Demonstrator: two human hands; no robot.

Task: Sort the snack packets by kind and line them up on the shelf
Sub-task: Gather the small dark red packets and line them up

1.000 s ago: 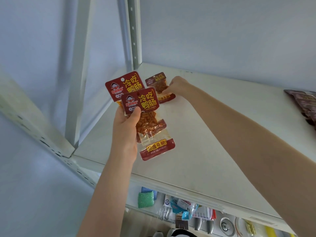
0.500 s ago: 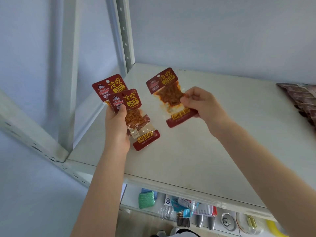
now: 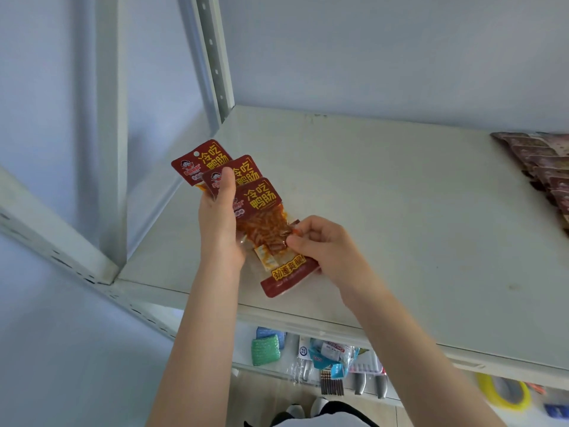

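Three red snack packets with yellow lettering are fanned out above the left part of the white shelf (image 3: 400, 211). My left hand (image 3: 220, 229) grips the fan, thumb across the tops of the back two packets (image 3: 200, 160). The front packet (image 3: 268, 229) overlaps them, and my right hand (image 3: 326, 245) pinches its right edge near the middle. A row of dark maroon packets (image 3: 542, 167) lies overlapped at the shelf's far right edge.
White metal uprights (image 3: 215, 57) stand at the shelf's back left corner, with a pale wall behind. Below the shelf's front lip, a lower level holds a green sponge (image 3: 265, 351), blue-and-white packets (image 3: 332, 355), knives and a yellow ring (image 3: 505, 392).
My right hand lifted a third red packet from the back of the shelf, carried it toward me and to the left, and laid it over the two packets in my left hand.
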